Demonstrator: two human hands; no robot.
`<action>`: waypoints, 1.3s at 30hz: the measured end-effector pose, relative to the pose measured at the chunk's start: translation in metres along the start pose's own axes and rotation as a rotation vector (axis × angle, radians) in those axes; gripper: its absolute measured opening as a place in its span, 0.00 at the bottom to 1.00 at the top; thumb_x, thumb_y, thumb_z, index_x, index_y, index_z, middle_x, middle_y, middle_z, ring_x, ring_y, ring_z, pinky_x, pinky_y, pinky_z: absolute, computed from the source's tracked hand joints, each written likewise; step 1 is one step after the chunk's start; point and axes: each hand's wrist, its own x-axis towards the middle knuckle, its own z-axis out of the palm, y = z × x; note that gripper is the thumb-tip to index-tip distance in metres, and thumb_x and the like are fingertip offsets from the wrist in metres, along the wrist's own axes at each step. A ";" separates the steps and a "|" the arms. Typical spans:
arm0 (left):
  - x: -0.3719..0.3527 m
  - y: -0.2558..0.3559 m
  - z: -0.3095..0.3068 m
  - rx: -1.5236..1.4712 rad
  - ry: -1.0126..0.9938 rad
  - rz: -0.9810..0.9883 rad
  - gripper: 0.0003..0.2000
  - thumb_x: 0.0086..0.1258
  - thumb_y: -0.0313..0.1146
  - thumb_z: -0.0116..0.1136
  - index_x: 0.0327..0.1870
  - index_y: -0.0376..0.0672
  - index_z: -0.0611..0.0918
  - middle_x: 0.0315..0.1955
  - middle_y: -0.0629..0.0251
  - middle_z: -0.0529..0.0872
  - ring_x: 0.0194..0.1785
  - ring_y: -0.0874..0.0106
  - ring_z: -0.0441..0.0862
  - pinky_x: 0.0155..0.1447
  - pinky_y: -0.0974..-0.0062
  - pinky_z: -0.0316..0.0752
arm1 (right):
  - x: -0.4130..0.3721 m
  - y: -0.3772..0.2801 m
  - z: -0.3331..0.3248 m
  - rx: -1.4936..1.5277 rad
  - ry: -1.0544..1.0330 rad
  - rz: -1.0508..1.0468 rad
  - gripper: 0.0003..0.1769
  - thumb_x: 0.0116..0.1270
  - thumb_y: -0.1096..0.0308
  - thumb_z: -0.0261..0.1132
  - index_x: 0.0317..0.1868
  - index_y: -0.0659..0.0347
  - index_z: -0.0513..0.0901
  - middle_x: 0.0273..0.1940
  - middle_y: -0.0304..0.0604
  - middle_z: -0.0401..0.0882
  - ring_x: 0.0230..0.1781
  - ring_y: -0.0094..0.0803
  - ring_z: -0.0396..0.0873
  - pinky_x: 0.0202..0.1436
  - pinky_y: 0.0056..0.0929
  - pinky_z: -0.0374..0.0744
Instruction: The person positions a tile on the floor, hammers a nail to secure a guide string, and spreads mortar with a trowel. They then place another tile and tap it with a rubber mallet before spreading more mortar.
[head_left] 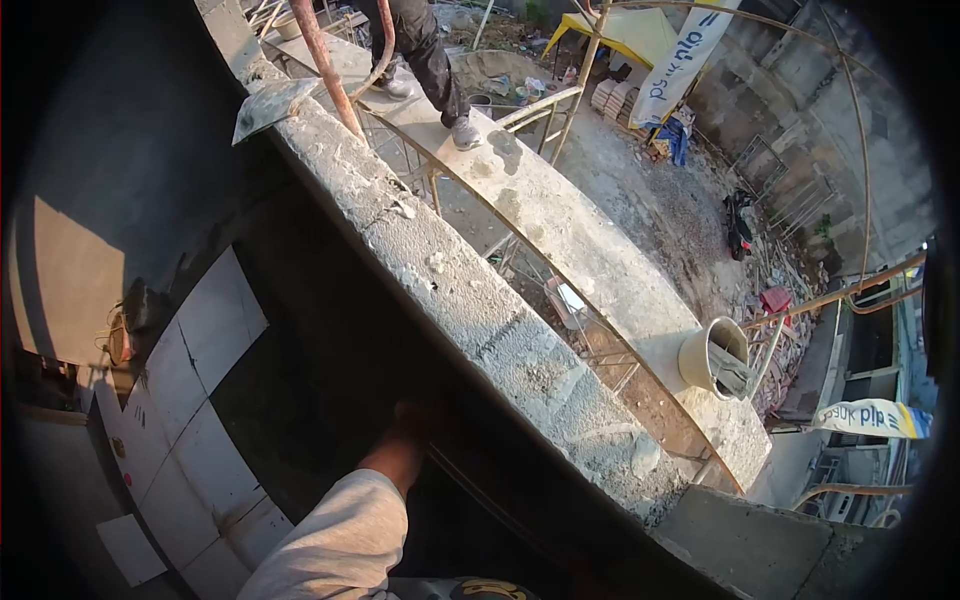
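My left hand (408, 424) reaches out from a light grey sleeve (345, 530) at the bottom of the view. It is in deep shadow beside the inner side of a rough concrete wall, and its fingers do not show, so I cannot tell what it holds. A thin line runs down to the right from near the wrist. Closest to the hand is the wall top (470, 300), crusted with mortar crumbs. My right hand is out of view.
Beyond the wall runs a scaffold plank (590, 240), where another person's legs (430, 60) stand near the far end. A bucket (714, 358) with something grey inside sits on its near end. Rusty scaffold poles (330, 70) rise beside the wall. Pale panels (200, 430) lie far below, left.
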 end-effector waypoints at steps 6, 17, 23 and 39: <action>0.003 0.001 0.017 -0.101 0.157 -0.045 0.18 0.72 0.45 0.43 0.55 0.49 0.80 0.51 0.56 0.81 0.52 0.59 0.81 0.51 0.53 0.76 | 0.007 0.008 -0.002 0.022 0.007 -0.012 0.31 0.68 0.48 0.52 0.53 0.71 0.77 0.49 0.62 0.78 0.55 0.49 0.75 0.58 0.39 0.72; 0.059 -0.047 0.068 -0.029 0.427 0.237 0.11 0.68 0.37 0.46 0.43 0.46 0.80 0.41 0.56 0.82 0.43 0.57 0.81 0.47 0.55 0.76 | 0.006 0.024 -0.013 0.043 0.023 -0.048 0.29 0.68 0.50 0.54 0.52 0.71 0.78 0.48 0.61 0.79 0.54 0.47 0.75 0.58 0.38 0.72; 0.057 -0.056 0.093 0.007 0.676 0.363 0.08 0.65 0.32 0.47 0.36 0.44 0.81 0.35 0.56 0.83 0.38 0.55 0.81 0.45 0.56 0.76 | -0.004 0.045 -0.018 0.035 0.019 -0.052 0.27 0.68 0.51 0.55 0.52 0.70 0.78 0.48 0.60 0.79 0.54 0.46 0.75 0.58 0.38 0.72; 0.013 0.030 0.030 -1.110 0.804 0.040 0.20 0.77 0.44 0.35 0.54 0.42 0.77 0.43 0.43 0.82 0.49 0.49 0.80 0.54 0.55 0.74 | 0.003 0.058 -0.061 -0.059 0.005 -0.038 0.25 0.67 0.54 0.58 0.51 0.69 0.79 0.47 0.58 0.80 0.53 0.43 0.76 0.57 0.37 0.73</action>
